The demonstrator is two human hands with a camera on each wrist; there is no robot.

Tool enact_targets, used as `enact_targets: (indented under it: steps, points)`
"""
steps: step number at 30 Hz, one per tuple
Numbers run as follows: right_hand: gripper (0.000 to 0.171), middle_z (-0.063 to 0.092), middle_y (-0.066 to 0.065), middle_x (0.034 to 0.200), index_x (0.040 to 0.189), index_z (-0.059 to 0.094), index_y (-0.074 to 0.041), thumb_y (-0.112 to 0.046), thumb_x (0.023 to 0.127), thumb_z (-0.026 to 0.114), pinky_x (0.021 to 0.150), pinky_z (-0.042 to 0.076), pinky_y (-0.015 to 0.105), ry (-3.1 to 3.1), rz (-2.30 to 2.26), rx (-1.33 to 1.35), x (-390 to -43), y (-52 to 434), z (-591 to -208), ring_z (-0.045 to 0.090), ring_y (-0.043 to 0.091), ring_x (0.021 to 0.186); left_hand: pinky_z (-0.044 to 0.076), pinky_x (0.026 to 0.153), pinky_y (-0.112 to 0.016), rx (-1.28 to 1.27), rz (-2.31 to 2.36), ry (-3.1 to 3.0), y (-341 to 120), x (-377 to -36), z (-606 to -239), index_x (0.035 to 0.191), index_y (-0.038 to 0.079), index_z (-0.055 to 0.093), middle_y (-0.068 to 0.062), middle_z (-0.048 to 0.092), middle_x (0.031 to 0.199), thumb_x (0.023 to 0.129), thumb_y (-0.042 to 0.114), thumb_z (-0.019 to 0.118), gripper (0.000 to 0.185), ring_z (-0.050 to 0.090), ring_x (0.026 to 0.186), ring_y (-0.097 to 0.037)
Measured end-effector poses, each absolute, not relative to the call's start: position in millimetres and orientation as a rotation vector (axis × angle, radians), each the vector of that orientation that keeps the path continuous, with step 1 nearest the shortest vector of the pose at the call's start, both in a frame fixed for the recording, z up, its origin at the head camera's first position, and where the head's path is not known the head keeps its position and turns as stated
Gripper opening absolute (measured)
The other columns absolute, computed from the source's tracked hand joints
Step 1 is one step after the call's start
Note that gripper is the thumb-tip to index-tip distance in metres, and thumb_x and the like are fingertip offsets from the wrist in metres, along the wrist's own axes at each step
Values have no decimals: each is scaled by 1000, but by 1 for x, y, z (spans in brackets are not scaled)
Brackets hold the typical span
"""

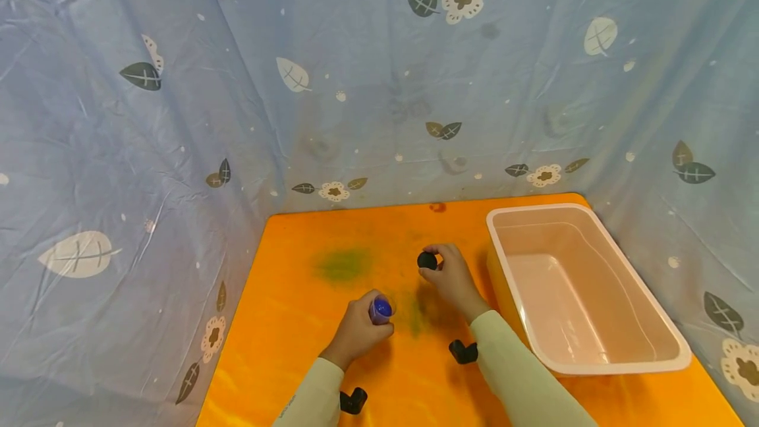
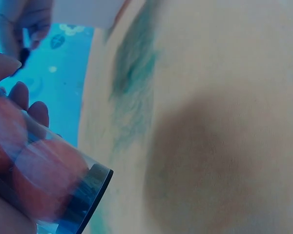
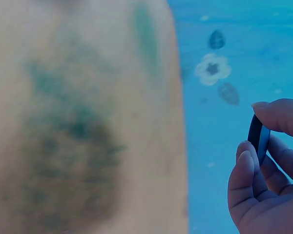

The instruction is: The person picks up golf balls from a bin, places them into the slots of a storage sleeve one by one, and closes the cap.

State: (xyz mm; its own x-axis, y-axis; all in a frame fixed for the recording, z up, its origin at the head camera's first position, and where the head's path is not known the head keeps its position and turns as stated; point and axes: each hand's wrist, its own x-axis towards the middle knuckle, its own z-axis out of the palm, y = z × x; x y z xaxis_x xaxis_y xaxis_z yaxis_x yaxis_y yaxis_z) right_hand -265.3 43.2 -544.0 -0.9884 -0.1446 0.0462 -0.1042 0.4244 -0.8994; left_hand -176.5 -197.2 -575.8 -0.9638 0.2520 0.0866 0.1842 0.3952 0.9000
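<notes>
L hand (image 1: 358, 329) gripping jar (image 1: 381, 309); R hand (image 1: 452, 277) pinching cap (image 1: 426, 260)

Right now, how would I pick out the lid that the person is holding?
Find the pink tub on the orange table. Just left of its near-left corner, the right hand pinches a small black round lid, darker than the clear blue-topped jar in the left hand.

On the table (image 1: 284, 321), the left hand (image 1: 358, 328) with its jar (image 1: 380, 309) sits nearer the front and left of the right hand (image 1: 452, 277) holding a lid (image 1: 426, 260), while the tub (image 1: 584, 285) stands just right of that hand, along the table's right side.
</notes>
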Motion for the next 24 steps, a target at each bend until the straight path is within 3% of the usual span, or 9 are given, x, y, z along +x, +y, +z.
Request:
enact_targets:
  steps: [4,8,13,24]
  points:
    - [43,56,15,130,137,67,-4,-7,97,84,73,51,33,2630,-1705,-294,-258,43,-522,54,31,88,56,74,-35,425,1646,2576,-195,-177,-574,116,10,68,-8,70,98,86,1,82,35,62,80,-19]
    - [43,57,14,127,136,68,-3,-8,97,84,69,49,29,2641,-1741,-364,-250,44,-504,55,30,86,57,74,-35,444,1640,2580,-193,-177,-572,115,16,68,-3,71,99,86,2,82,35,64,80,-18]
    - [44,57,15,127,137,68,-2,-7,97,84,67,49,30,2655,-1786,-463,-245,47,-487,55,26,81,57,74,-35,450,1640,2582,-192,-178,-569,114,15,68,4,69,97,86,2,83,34,63,80,-18]
    - [42,59,10,124,136,72,-11,-8,96,84,70,54,32,2588,-1699,-575,-234,44,-480,58,23,82,55,71,-34,481,1649,2544,-190,-179,-563,118,5,69,-14,71,99,87,0,80,33,61,76,-17]
